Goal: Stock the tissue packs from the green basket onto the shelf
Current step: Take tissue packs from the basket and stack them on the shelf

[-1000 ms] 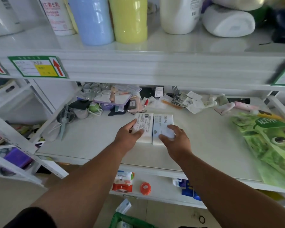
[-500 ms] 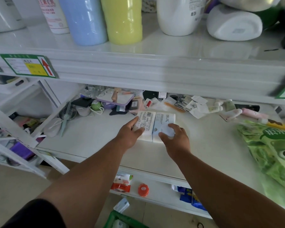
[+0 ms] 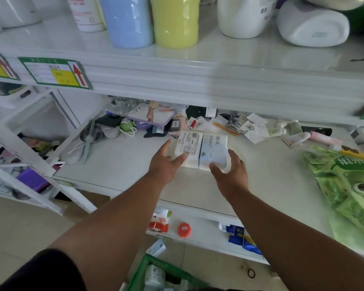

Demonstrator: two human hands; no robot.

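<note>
Two white tissue packs lie side by side on the middle shelf [image 3: 122, 164]: the left pack [image 3: 189, 143] shows a printed label, the right pack [image 3: 213, 148] is pale blue and white. My left hand [image 3: 166, 164] is at the left pack's near-left corner, fingers spread, thumb touching its near edge. My right hand [image 3: 232, 173] is at the right pack's near-right corner, fingers apart and not closed on it. The green basket [image 3: 147, 263] stands on the floor below, partly cut off, with more packs [image 3: 153, 276] inside.
Small toiletries and a hairbrush [image 3: 89, 135] clutter the back of the shelf. A large green bag [image 3: 349, 185] lies at the right. Blue [image 3: 128, 22] and yellow [image 3: 174, 22] rolls stand on the upper shelf. A lower shelf holds an orange tape roll [image 3: 184, 229].
Both hands rested on top of the packs before; now they have drawn back slightly and their fingers have spread off the packs. The packs stay side by side.
</note>
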